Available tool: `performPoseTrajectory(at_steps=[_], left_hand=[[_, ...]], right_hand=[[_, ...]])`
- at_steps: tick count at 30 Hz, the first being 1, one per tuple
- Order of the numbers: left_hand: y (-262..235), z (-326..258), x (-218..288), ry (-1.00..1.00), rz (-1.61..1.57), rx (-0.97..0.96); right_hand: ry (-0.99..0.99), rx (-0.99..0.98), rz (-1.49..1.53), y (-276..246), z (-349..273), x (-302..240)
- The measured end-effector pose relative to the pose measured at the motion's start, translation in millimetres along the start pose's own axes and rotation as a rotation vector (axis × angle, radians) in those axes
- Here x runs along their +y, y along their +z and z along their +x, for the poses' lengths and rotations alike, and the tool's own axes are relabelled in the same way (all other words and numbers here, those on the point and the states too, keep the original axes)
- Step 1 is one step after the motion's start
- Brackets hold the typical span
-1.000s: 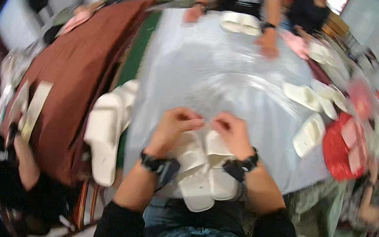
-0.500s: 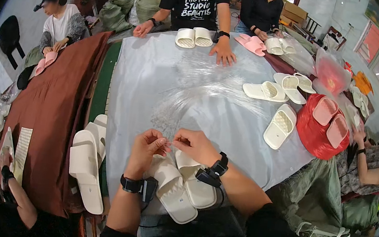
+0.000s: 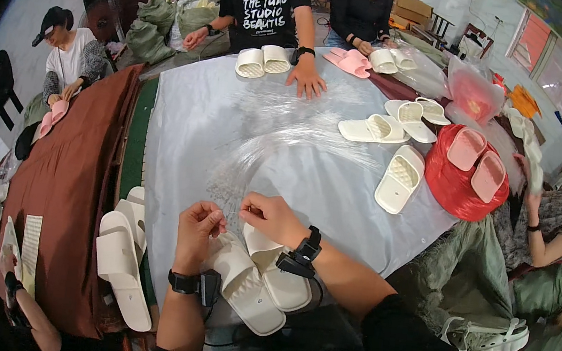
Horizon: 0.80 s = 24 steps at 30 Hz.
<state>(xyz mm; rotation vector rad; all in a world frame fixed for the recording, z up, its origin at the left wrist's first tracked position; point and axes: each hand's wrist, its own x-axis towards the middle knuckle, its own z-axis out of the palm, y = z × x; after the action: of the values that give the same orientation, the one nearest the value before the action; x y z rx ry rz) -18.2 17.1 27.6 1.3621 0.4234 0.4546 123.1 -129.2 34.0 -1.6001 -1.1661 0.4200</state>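
In front of me a pair of white slide slippers [image 3: 253,300] lies on the grey sheet, soles partly toward me. My left hand [image 3: 200,227] is closed in a pinch just above the left slipper's far end. Close by, my right hand [image 3: 274,218] is also pinched, its fingertips a short gap from the left. Whatever thin thing the fingers hold is too small to make out. Beyond my hands, a loose spread of clear thin plastic strands [image 3: 285,141] fans across the sheet.
More white slippers [image 3: 400,179] lie to the right, near a red bundle [image 3: 451,189] topped with pink slippers. Another white pair [image 3: 122,265] stands at the left edge. A person's hand [image 3: 305,79] rests by the strands across the grey-covered table [image 3: 191,108]. Other people sit around.
My hands have drawn apart; their fingertips, nearly meeting before, now have a visible gap. The whole view has shifted slightly. The person on the right has raised a white slipper-like thing.
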Motion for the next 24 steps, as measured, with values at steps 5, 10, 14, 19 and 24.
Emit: performPoseTrajectory(at_steps=[5, 10, 14, 19, 24], left_hand=[[-0.4, -2.3, 0.8, 0.022, -0.055, -0.010], [2.0, -2.5, 0.8, -0.029, -0.081, -0.008], [8.8, -4.0, 6.9, -0.049, -0.005, 0.012], [0.3, -1.7, -4.2, -0.045, 0.009, 0.035], [-0.5, 0.3, -0.7, -0.017, -0.025, -0.017]], right_hand=[[-0.042, -0.005, 0.004, 4.3, 0.5, 1.1], [-0.033, 0.009, 0.037, 6.0, 0.3, 4.5], [-0.004, -0.006, 0.032, 2.3, -0.2, 3.8], [-0.026, -0.003, 0.006, 4.0, 0.3, 1.8], [-0.005, -0.018, -0.036, 4.6, 0.9, -1.6]])
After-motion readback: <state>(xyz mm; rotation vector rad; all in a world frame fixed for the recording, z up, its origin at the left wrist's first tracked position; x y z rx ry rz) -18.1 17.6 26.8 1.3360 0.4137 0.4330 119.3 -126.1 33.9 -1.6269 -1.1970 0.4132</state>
